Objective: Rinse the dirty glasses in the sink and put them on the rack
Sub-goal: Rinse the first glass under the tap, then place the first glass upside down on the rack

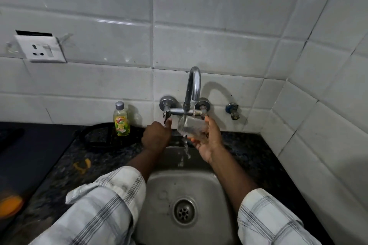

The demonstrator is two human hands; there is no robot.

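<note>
A clear glass point(189, 126) is tilted under the curved chrome faucet point(192, 87), and my right hand point(209, 141) holds it from the right and below. Water runs from the spout over the glass and falls in a thin stream into the steel sink point(199, 183). My left hand point(156, 135) is closed on the faucet's left tap handle point(166, 118), thumb up against it. Both forearms reach over the sink in rolled checked sleeves. No rack is in view.
A yellow dish soap bottle point(121, 119) stands on the dark granite counter point(59, 165) left of the faucet. A small blue-handled tap point(233, 111) sticks out of the tiled wall at right. A wall socket point(40, 49) sits at upper left. An orange object point(9, 205) lies at the left edge.
</note>
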